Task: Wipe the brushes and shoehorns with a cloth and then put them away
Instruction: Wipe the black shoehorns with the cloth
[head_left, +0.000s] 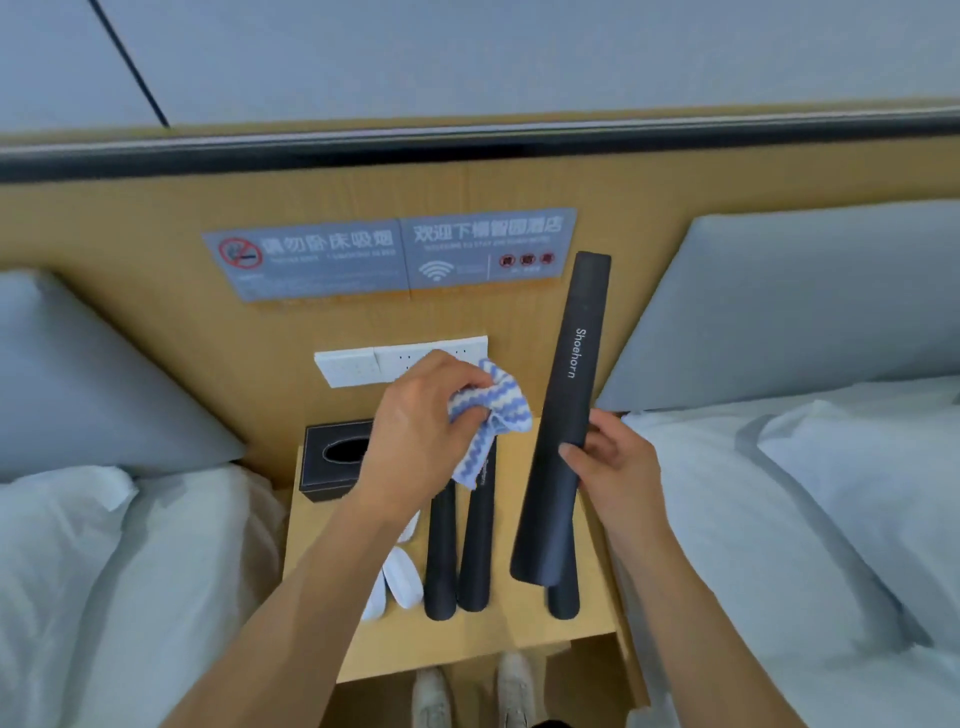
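Right hand (610, 462) pinches the black shoehorn (558, 415) mid-shaft, raised above the nightstand (519, 639). Left hand (415, 431) bunches the striped cloth (493, 410) beside it. Risk: light pinch may let the shaft twist or slip under wiping pressure.

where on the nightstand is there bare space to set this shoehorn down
A bare strip of nightstand lies between the two lying shoehorns and the shoehorn near the right edge. The front edge is bare too. The left side is crowded: tissue box, white brushes.
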